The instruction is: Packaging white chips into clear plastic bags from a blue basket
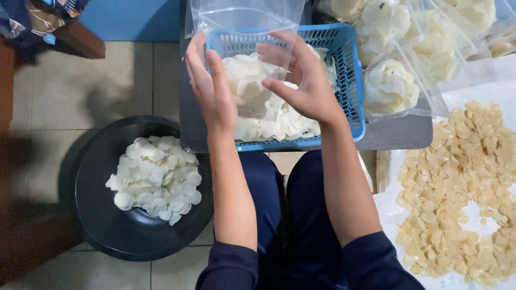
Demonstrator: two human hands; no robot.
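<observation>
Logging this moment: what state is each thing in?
Bag: partly filled with white chips, top open, held over the basket.
Basket: holds loose white chips.
Bowl: partly full of white chips.
Sealed bags: filled, lying beside the basket.
Tan chips: spread on a sheet.
Left hand: holding the bag.
Right hand: holding the bag.

You are holding a clear plastic bag (248, 75) upright between both hands over the blue basket — it is half full of white crackers. Filled clear bags (408, 48) are lying at your upper right — transparent, bulging, white inside.
</observation>
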